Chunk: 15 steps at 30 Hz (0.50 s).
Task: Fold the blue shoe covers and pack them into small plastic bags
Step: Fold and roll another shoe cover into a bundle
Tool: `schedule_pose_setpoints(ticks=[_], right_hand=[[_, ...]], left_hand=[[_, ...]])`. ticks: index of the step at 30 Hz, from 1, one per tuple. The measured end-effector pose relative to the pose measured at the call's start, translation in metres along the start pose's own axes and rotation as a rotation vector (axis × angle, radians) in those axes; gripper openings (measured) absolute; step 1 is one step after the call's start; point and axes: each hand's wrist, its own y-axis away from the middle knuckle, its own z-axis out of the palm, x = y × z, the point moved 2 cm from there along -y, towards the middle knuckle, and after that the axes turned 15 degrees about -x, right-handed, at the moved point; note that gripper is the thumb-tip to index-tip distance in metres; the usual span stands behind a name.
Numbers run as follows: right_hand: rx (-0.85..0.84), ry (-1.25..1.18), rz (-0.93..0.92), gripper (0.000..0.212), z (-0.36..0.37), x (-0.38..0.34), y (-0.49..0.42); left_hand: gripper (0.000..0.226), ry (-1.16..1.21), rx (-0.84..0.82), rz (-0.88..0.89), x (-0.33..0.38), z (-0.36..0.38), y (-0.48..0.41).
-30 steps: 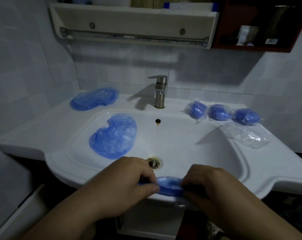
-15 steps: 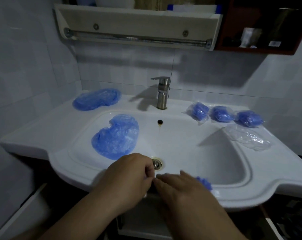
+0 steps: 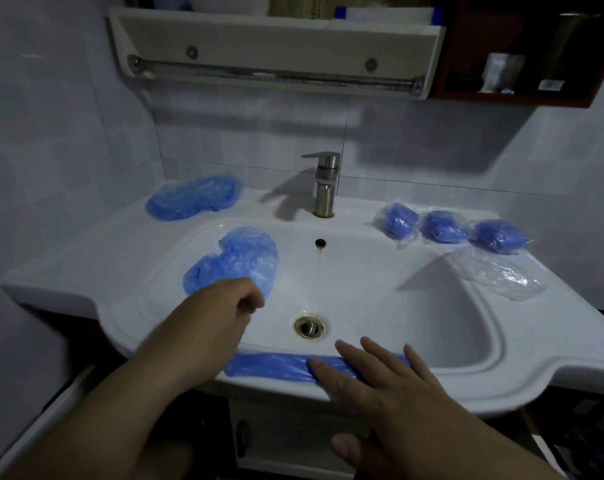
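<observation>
A blue shoe cover folded into a long strip [image 3: 271,367] lies flat on the sink's front rim. My right hand [image 3: 380,382] presses on its right half, palm down with fingers spread. My left hand [image 3: 221,317] hovers over the basin's left side with fingers curled, holding nothing, just in front of an unfolded shoe cover [image 3: 238,259] lying in the basin. Another unfolded shoe cover [image 3: 195,198] rests on the back left of the counter. Three bagged shoe covers [image 3: 445,227] sit in a row at the back right. Empty clear plastic bags [image 3: 497,273] lie beside them.
The white sink [image 3: 477,372] has a drain [image 3: 309,326] in the middle and a steel faucet [image 3: 324,188] at the back. A shelf with a towel rail [image 3: 276,76] hangs above. Tiled walls close in the left side and back.
Both hands let go of the bunched cover; it now lies stretched out as a strip on the rim. My right hand flattened onto it and my left hand moved up and left toward the basin cover.
</observation>
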Motion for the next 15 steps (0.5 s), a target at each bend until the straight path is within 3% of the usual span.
schedule_pose_setpoints(ticks=[2, 4, 7, 11, 13, 15], right_hand=[[-0.035, -0.057, -0.024, 0.04, 0.0, 0.009, 0.001], [-0.132, -0.225, -0.065, 0.039, -0.002, 0.015, 0.006], [-0.044, -0.363, -0.103, 0.035, -0.008, 0.02, 0.005], [0.151, -0.297, 0.047, 0.043, -0.01, 0.02, -0.003], [0.363, -0.272, 0.125, 0.048, -0.009, 0.024, -0.004], [0.523, -0.315, 0.102, 0.036, -0.008, 0.027, -0.002]], left_hand=[[0.032, 0.176, -0.059, 0.183, 0.015, -0.004, 0.003], [0.033, 0.171, -0.196, 0.306, 0.03, -0.003, 0.007], [0.032, 0.144, -0.32, 0.413, 0.043, 0.004, 0.011], [0.027, 0.045, -0.381, 0.417, 0.053, 0.013, 0.014], [0.02, -0.009, -0.389, 0.415, 0.054, 0.013, 0.015], [0.023, -0.042, -0.409, 0.41, 0.055, 0.014, 0.016]])
